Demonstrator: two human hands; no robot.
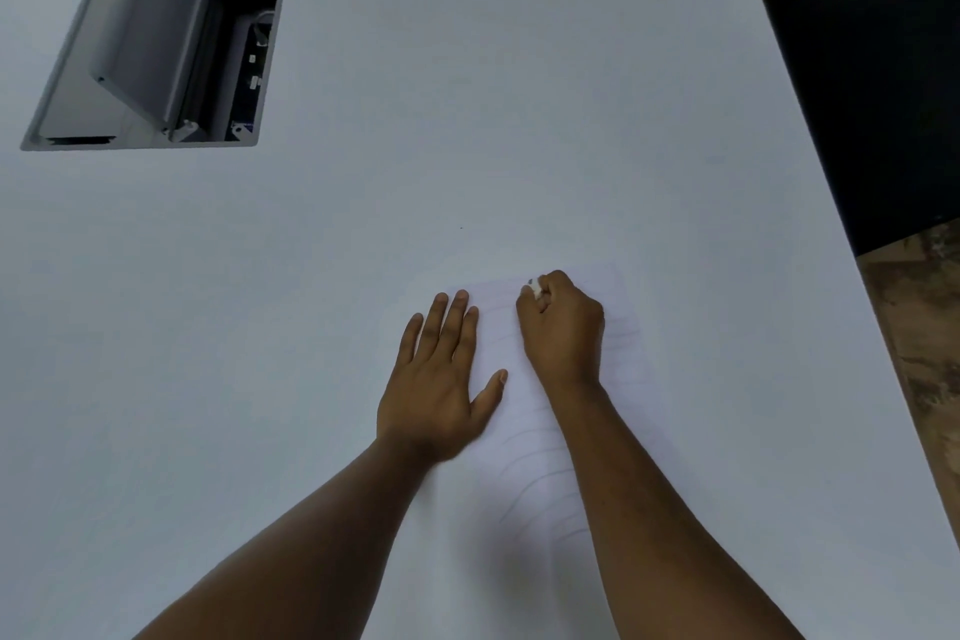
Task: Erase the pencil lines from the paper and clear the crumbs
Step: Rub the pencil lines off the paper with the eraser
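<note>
A white sheet of paper (631, 379) with faint curved pencil lines lies on the white table, right of centre. My left hand (441, 379) presses flat on the paper's left edge, fingers straight and spread. My right hand (563, 322) is curled near the paper's top edge and pinches a small white eraser (535, 287) between thumb and fingers, its tip down at the sheet. My right forearm covers the middle of the paper. No crumbs can be made out.
The white table (467, 120) fills most of the view. A grey cable box (156, 52) with its lid raised is set into the table at the far left. The table's right edge runs diagonally, with dark floor (883, 94) beyond.
</note>
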